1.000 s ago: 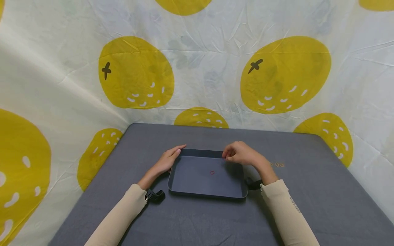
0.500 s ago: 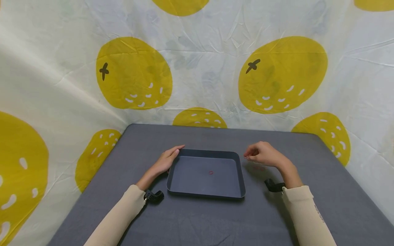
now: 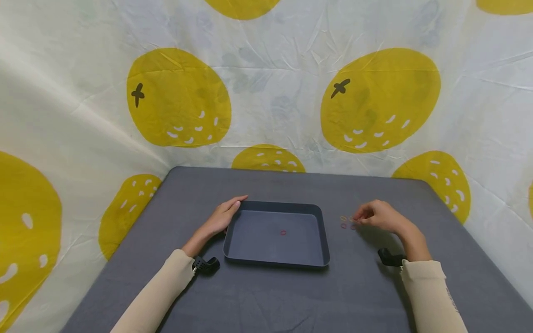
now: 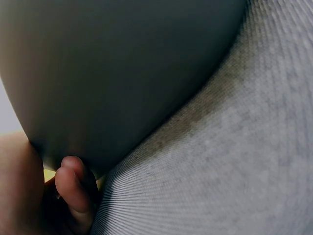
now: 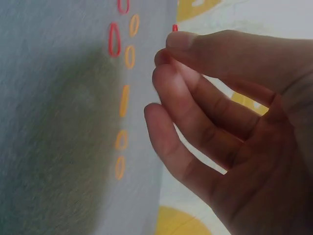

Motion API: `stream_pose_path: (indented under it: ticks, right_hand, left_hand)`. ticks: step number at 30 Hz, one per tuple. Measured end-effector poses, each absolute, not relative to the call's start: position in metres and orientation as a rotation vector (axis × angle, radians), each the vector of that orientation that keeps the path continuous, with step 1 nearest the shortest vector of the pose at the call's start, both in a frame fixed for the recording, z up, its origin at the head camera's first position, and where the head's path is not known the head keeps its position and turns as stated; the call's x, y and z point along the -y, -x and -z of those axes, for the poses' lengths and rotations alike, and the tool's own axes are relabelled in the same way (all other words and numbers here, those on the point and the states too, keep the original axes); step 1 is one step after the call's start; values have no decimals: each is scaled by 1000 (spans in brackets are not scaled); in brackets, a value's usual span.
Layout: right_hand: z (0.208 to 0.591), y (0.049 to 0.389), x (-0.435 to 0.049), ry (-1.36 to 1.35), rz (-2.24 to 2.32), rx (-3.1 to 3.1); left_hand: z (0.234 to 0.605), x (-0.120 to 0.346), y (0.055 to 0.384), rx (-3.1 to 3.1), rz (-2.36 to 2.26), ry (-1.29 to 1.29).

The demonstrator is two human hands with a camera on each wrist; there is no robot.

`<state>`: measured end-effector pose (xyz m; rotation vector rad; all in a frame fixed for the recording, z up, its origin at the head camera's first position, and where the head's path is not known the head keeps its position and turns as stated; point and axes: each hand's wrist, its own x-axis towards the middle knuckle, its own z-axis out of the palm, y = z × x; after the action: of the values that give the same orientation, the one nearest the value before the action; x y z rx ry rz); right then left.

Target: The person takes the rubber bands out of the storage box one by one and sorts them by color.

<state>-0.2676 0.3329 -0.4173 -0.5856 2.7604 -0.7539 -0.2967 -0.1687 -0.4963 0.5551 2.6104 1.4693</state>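
A dark rectangular tray (image 3: 275, 261) sits on the grey table with one small red rubber band (image 3: 283, 232) inside. My left hand (image 3: 218, 219) grips its far left corner, thumb at the rim and fingers along the outside; in the left wrist view, fingertips (image 4: 73, 188) show beside the dark tray wall (image 4: 122, 73). Right of the tray, my right hand (image 3: 379, 216) hovers over the table. Between its thumb and forefinger it pinches a red rubber band (image 5: 175, 28), mostly hidden. Near it lie red rubber bands (image 5: 114, 39) and several orange rubber bands (image 5: 129, 56).
The grey cloth-covered table (image 3: 266, 300) reaches back to a hanging white sheet (image 3: 275, 92) printed with yellow fruit. Black wrist straps (image 3: 206, 265) sit below both hands.
My right hand has moved right, from above the tray to the rubber bands on the table. The left hand has stayed at the tray's corner.
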Motion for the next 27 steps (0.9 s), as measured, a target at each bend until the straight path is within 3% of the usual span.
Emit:
stream_pose_path:
  ticks: [27]
  right_hand:
    - [433, 269, -353, 461, 682, -2777]
  left_hand:
    - [496, 170, 298, -2610, -1454, -543]
